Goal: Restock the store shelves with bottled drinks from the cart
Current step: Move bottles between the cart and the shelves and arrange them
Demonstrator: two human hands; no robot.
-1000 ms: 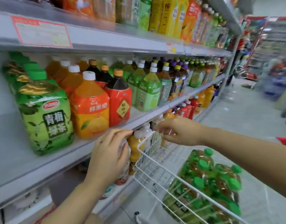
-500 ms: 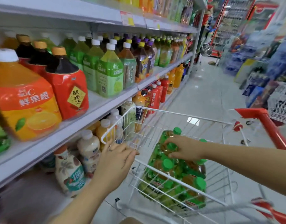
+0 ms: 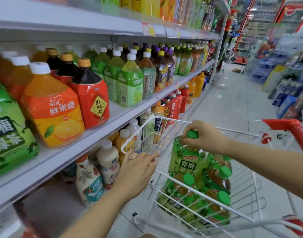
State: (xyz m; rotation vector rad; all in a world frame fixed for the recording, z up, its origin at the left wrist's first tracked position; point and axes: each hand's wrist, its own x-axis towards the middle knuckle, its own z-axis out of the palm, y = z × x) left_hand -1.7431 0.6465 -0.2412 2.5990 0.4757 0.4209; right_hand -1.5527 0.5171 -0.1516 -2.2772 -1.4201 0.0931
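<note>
Shelves [image 3: 123, 116] on the left, rows of drinks [image 3: 89, 100] on them, cart [image 3: 171, 119] just right on the floor [image 3: 233, 103], bottles [image 3: 214, 191] lying in cart, one bottle [image 3: 183, 162] upright above them, right hand [image 3: 204, 137] atop it, left hand [image 3: 137, 170] at cart's left rim.

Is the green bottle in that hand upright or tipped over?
Upright. The right hand grips the green bottle at its top, its label hanging straight below.

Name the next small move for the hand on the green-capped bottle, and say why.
Probably lift it straight up until its base clears the cart rim. The right hand grips the green tea bottle by its neck; the bottle is raised above the others yet its base is inside the basket. The left hand rests on the rim. Matching bottles stand on the shelf, far left.
</note>
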